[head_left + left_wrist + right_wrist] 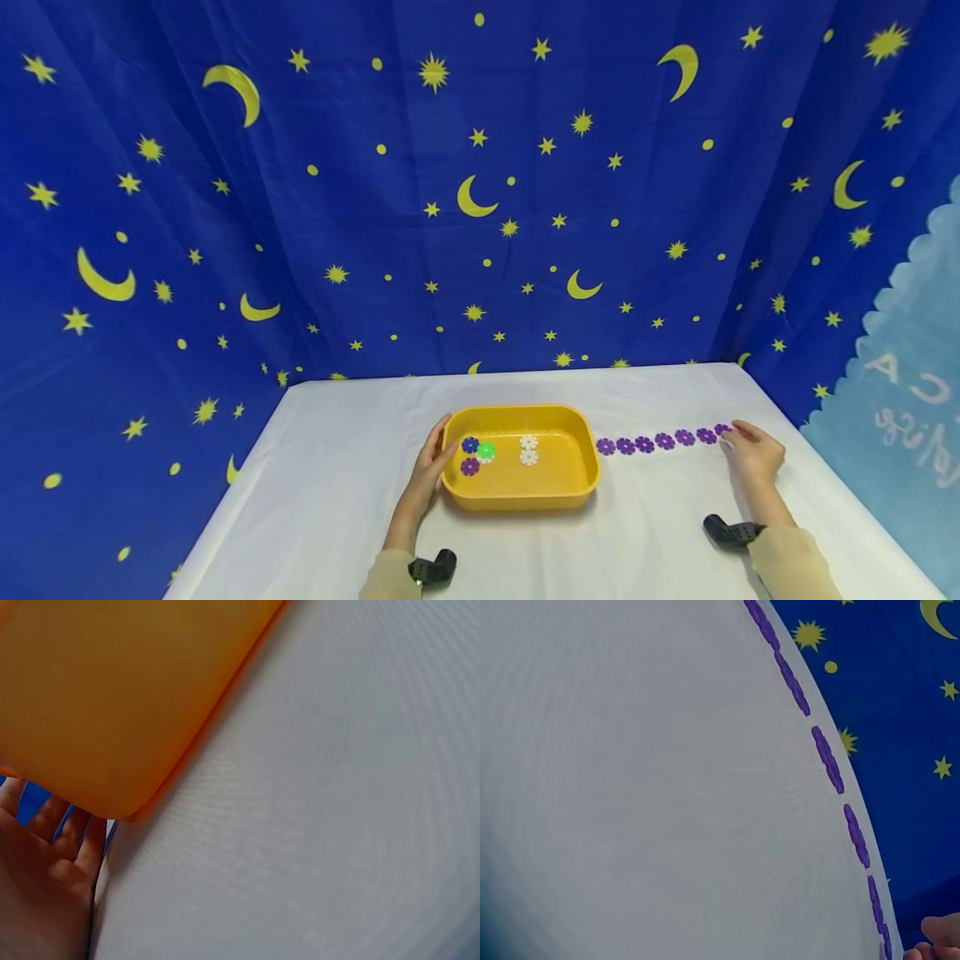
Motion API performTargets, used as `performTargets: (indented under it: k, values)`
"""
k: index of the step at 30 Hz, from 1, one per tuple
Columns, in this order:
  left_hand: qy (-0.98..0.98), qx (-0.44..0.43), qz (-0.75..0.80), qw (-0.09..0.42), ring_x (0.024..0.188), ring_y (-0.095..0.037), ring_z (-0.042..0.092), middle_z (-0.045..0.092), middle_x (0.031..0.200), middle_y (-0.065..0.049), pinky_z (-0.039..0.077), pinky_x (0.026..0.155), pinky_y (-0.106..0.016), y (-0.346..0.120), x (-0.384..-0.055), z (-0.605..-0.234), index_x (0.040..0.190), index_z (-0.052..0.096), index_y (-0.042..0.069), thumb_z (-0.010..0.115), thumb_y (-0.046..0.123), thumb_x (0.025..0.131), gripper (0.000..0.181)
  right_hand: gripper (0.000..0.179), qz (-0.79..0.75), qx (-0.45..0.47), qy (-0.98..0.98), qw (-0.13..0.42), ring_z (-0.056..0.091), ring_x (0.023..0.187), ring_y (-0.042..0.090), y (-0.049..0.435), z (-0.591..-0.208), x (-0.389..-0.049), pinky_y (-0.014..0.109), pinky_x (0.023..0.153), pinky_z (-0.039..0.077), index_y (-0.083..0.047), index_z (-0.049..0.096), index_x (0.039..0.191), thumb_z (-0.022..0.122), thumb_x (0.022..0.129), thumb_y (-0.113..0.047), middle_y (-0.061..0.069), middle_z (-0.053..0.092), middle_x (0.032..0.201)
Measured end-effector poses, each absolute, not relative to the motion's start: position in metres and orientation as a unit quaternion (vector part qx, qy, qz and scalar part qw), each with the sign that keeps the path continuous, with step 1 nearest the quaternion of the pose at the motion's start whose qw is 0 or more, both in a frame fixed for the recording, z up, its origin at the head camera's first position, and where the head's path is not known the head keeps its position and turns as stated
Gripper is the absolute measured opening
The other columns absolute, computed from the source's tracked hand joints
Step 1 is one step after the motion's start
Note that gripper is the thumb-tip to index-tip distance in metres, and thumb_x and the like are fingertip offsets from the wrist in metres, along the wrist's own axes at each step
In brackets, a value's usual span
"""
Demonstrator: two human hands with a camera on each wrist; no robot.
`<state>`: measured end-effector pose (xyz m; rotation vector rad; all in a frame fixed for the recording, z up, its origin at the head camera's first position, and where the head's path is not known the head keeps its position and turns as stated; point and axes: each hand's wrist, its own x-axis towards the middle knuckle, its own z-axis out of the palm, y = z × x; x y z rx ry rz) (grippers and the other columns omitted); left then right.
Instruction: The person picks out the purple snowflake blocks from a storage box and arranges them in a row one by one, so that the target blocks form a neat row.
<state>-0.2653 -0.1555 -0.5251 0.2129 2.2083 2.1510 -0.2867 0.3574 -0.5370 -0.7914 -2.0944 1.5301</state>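
Observation:
In the head view my left hand point(426, 471) holds the left end of the yellow tray point(517, 503), thumb over the rim and fingers along the outer wall. The left wrist view shows those fingers point(69, 829) against the tray's outside. My right hand point(753, 454) is at the right end of a row of purple flower-shaped discs point(664, 442). Its thumb and fingertips pinch the end purple disc point(722, 429), which is partly hidden by them. In the right wrist view only fingertips point(939, 930) show at the corner, beside the row's end.
Inside the tray lie a blue disc point(470, 445), a green disc point(487, 450) overlapping a white one, a purple disc point(469, 467) and two white discs point(528, 450). The row starts beside the tray's right wall. Blue star-patterned cloth point(480, 275) rises behind the white table point(337, 467).

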Motion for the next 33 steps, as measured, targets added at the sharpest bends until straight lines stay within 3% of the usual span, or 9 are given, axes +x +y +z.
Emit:
performTargets:
  k: [5,11,18,24,33]
  values:
    - [0.713,0.066,0.698,0.029,0.149,-0.032,0.014,0.019,0.159,-0.014,0.011,0.123,-0.048,-0.155,-0.264,-0.521,0.150,0.027,0.010,0.050,0.020,0.098,0.058,0.045,0.594,-0.264,-0.727,0.224,0.048,0.062,-0.024,0.350,-0.527,-0.285,-0.003,0.061,0.042,0.010,0.052,0.129,0.062,0.086,-0.002,-0.042,0.046,0.058]
    - [0.710,0.066,0.701,0.024,0.149,-0.032,0.012,0.019,0.160,-0.014,0.008,0.123,-0.049,-0.155,-0.262,-0.521,0.150,0.028,0.011,0.051,0.020,0.098,0.058,0.044,0.654,-0.231,-0.677,0.248,0.057,0.063,-0.019,0.330,-0.512,-0.287,0.001,0.062,0.049,0.013,0.054,0.125,0.062,0.083,0.008,-0.036,0.057,0.059]
    - [0.712,0.069,0.699,0.024,0.149,-0.032,0.014,0.020,0.159,-0.013,0.010,0.123,-0.048,-0.155,-0.264,-0.523,0.150,0.029,0.011,0.051,0.020,0.098,0.057,0.029,0.700,-0.201,-0.638,0.250,0.062,0.066,-0.013,0.306,-0.501,-0.286,0.003,0.063,0.051,-0.010,0.069,0.099,0.062,0.081,0.012,-0.028,0.064,0.064]
    - [0.703,0.065,0.708,0.019,0.149,-0.030,0.012,0.019,0.160,-0.011,0.009,0.123,-0.048,-0.156,-0.275,-0.542,0.150,0.028,0.014,0.051,0.019,0.098,0.058,0.037,0.734,-0.174,-0.612,0.239,0.065,0.069,-0.009,0.291,-0.495,-0.284,0.005,0.067,0.053,-0.023,0.065,0.082,0.061,0.081,0.014,-0.021,0.068,0.070]
    - [0.705,0.067,0.706,0.007,0.149,-0.028,0.014,0.020,0.160,-0.009,0.010,0.123,-0.046,-0.156,-0.281,-0.555,0.150,0.028,0.016,0.051,0.023,0.098,0.058,0.024,0.722,-0.148,-0.646,0.197,0.066,0.071,-0.008,0.260,-0.487,-0.283,0.006,0.070,0.053,-0.007,0.062,0.101,0.063,0.084,0.009,-0.020,0.069,0.075]
